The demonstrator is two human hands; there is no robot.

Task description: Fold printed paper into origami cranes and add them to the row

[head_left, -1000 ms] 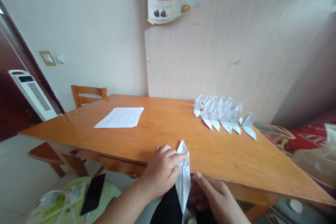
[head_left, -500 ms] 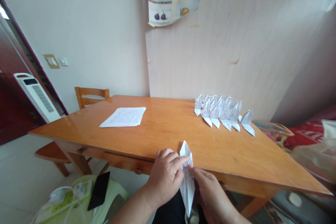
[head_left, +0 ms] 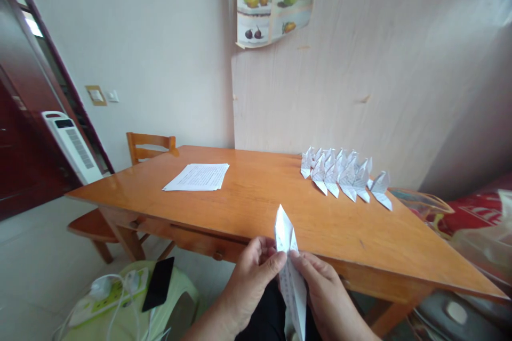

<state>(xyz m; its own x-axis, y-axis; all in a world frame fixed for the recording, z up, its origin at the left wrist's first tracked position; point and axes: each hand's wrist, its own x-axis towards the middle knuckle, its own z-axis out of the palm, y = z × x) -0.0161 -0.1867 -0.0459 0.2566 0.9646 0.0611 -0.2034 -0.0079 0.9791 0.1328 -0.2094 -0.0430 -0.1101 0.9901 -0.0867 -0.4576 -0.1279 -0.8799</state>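
Note:
A long, narrow strip of folded white paper (head_left: pixel 294 290) with faint print on it stands between my hands, over my lap at the table's front edge. Its pointed tip rises above my fingers. My left hand (head_left: pixel 258 272) grips its left edge, the thumb pressed on the front and the fingers behind. On the right edge, my right hand (head_left: pixel 318 277) pinches the paper with thumb and fingers at about the same height. Several folded paper figures (head_left: pixel 348 176) with upright points stand in rows at the back right of the table.
The wooden table (head_left: pixel 248 202) has a stack of printed sheets (head_left: pixel 198 177) at its left. Low on the left, a pale green stool (head_left: pixel 182 287) holds a power strip (head_left: pixel 106 298) and a black phone (head_left: pixel 159 283). Bags (head_left: pixel 476 213) lie beyond the right edge.
My left hand has shifted from lying across the paper's front to gripping its left edge with the thumb. The view has turned slightly left.

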